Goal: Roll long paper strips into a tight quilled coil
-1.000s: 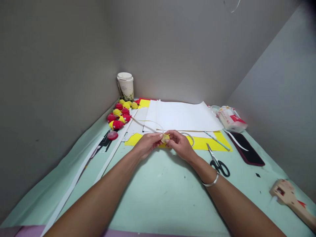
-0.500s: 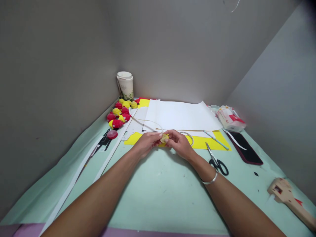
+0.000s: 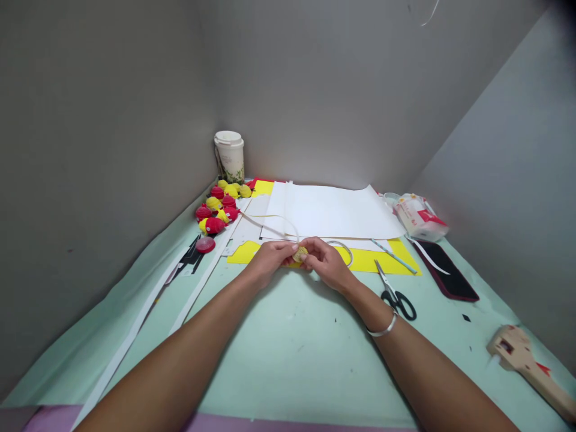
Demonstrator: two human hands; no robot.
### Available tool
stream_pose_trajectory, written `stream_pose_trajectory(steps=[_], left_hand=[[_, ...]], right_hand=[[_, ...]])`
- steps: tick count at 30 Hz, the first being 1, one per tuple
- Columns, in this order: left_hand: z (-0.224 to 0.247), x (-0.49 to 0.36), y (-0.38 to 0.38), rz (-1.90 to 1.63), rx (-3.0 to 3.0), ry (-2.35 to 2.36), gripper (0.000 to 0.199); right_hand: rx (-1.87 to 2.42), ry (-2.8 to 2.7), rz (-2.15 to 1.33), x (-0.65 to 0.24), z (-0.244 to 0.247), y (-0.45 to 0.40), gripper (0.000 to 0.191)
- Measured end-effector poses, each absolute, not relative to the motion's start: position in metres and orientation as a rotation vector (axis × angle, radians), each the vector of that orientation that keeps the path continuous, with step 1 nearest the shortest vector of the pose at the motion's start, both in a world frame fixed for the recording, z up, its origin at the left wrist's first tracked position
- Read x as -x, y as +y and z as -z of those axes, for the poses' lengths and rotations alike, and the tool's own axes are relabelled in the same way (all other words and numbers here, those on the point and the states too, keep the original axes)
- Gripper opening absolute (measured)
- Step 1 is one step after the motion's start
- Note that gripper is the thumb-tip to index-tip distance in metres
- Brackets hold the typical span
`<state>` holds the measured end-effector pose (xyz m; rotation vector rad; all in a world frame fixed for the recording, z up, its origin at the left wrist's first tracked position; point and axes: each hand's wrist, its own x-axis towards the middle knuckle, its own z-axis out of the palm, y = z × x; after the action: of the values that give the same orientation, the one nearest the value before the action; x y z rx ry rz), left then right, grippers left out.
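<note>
Between my fingertips is a small round yellow coil of paper strip point(image 3: 300, 254), held above the front edge of the yellow sheet point(image 3: 243, 252). My left hand point(image 3: 273, 259) pinches its left side, where a pale paper strip point(image 3: 270, 228) runs off and loops away to the back left. My right hand point(image 3: 327, 259) grips the coil's right side with thumb and bent fingers. Just beyond my right hand curves a pale loop of strip point(image 3: 348, 252). Scissors point(image 3: 392, 294) with black handles lie to the right of that hand, blades partly apart.
Several red and yellow coiled paper pieces point(image 3: 220, 207) cluster at the back left, before a lidded cup point(image 3: 230, 157). A large white sheet point(image 3: 333, 210) lies behind my hands. To the right are a tissue pack point(image 3: 420, 216), a phone point(image 3: 450, 270) and a glue gun point(image 3: 517, 354).
Both hands stay almost in place around the yellow coil. The loose strip's loop has shifted very slightly; nothing has been let go.
</note>
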<state>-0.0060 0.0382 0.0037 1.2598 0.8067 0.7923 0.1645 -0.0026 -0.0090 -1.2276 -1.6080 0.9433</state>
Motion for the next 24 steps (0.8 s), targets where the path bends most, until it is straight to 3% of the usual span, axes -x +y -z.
stream_pose_trajectory(steps=[24], left_hand=[[-0.0030, 0.0013, 0.0345, -0.866, -1.328, 0.897, 0.024]], right_hand=[[1.277, -1.535, -0.883, -0.1579, 0.0118, -0.0008, 0.021]])
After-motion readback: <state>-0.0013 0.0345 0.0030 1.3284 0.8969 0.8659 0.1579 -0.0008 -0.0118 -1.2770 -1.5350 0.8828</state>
